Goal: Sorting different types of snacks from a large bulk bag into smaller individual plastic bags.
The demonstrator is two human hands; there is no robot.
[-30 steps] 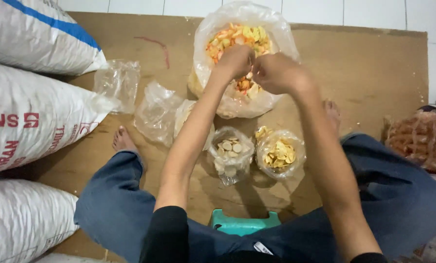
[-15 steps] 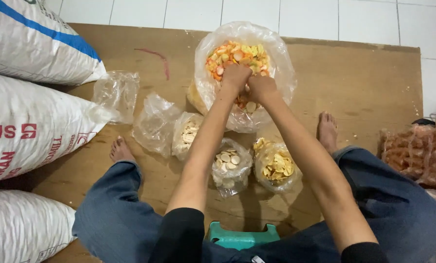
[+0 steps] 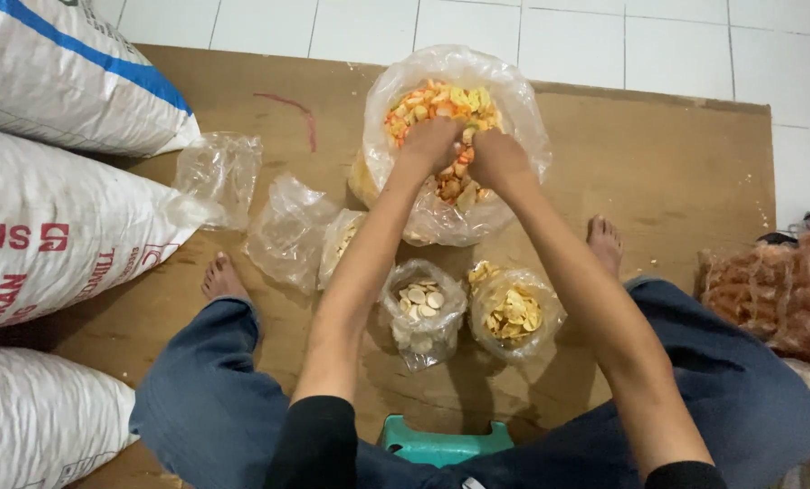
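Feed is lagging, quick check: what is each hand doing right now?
Left hand: fingers curled in the orange and yellow chips inside the large clear plastic bag; grip cannot be told.
Right hand: same.

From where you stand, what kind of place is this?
Probably a small home workshop for packing snack crackers. A person sits low on a wooden board over white floor tiles, both hands in a big clear bag of mixed crackers, with small filled bags and large woven sacks nearby.
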